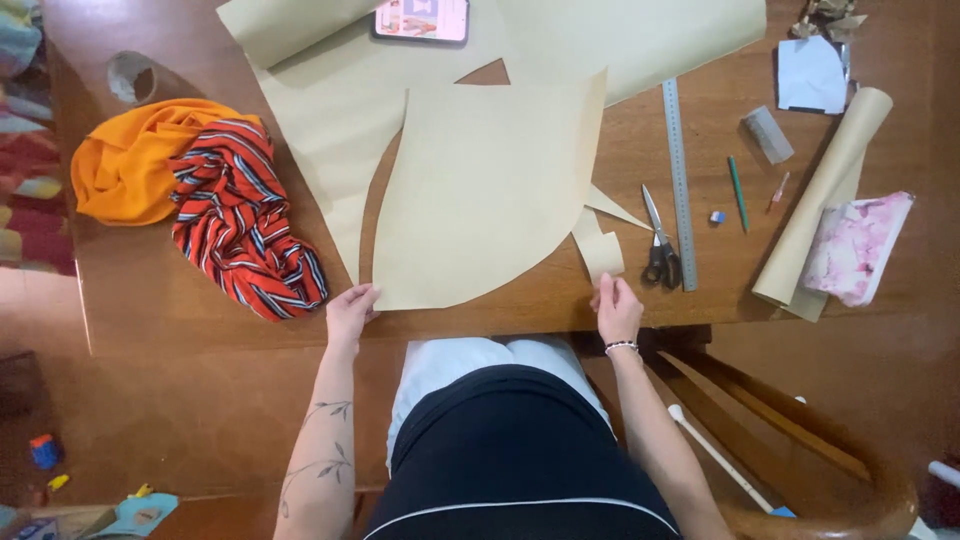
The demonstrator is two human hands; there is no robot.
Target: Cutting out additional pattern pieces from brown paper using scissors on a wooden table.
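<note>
A cut piece of tan pattern paper (480,190) with curved edges lies in the middle of the wooden table (150,290). My left hand (350,310) rests on its near left corner, fingers together on the paper's edge. My right hand (615,305) pinches the curled strip of paper (600,250) hanging off the piece's right side. Black-handled scissors (658,245) lie just right of that hand, beside a long steel ruler (679,185).
Orange fabric (130,160) and red striped fabric (245,220) are heaped at the left. A larger sheet of tan paper (330,100) and a phone (422,18) lie at the back. A paper roll (820,200), green pencil (737,192), eraser and pink cloth (855,245) sit right.
</note>
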